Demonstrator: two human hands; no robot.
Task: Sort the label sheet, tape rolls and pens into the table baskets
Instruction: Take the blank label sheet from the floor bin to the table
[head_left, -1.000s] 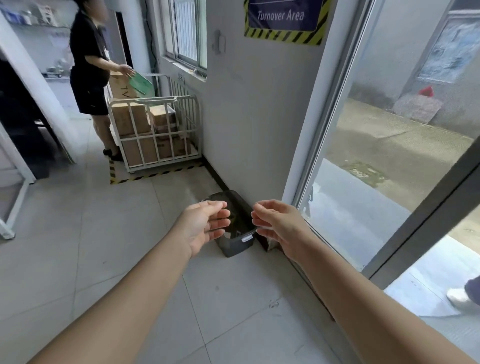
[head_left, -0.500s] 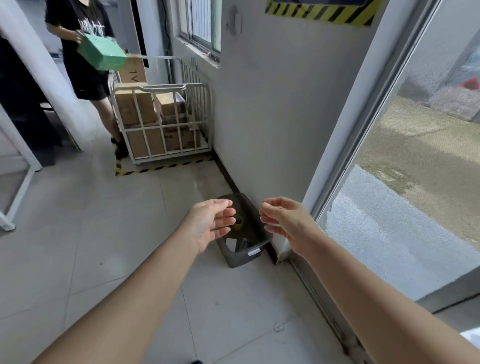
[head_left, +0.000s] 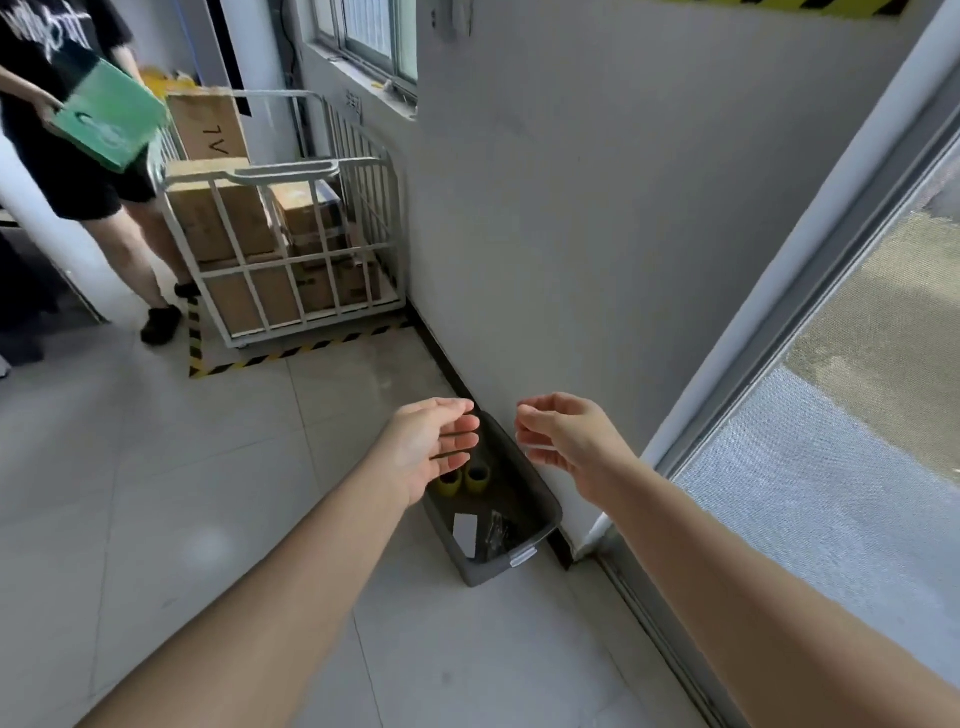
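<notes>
Head view: both bare arms reached forward and down over the tiled floor (head_left: 208, 467). The left hand (head_left: 431, 447) was held palm inward, its fingers spread apart and only loosely bent, gripping nothing. The right hand (head_left: 566, 441) faced it a little way off, its fingers also relaxed, slightly curved and holding nothing. The two hands did not touch each other.

Below and between them a dark grey basket (head_left: 488, 569) stood on the floor, its long side against the foot of the white wall (head_left: 623, 208), near the corner where that wall met the frame of a glass door (head_left: 831, 493). At the basket's far end two yellow tape rolls (head_left: 478, 475) stood side by side, one partly hidden behind the left hand. At its near end lay a white label sheet (head_left: 465, 532), and just beside that, towards the wall, a dark bundle (head_left: 501, 527) too dim to tell whether it was the pens.

Farther along the wall a white wire cart (head_left: 291, 176) loaded with cardboard boxes (head_left: 218, 218) stood on the floor inside a strip of black-and-yellow floor tape (head_left: 296, 351). Beside the cart's far left corner another person (head_left: 78, 156) in black clothes held a green box (head_left: 111, 122).
</notes>
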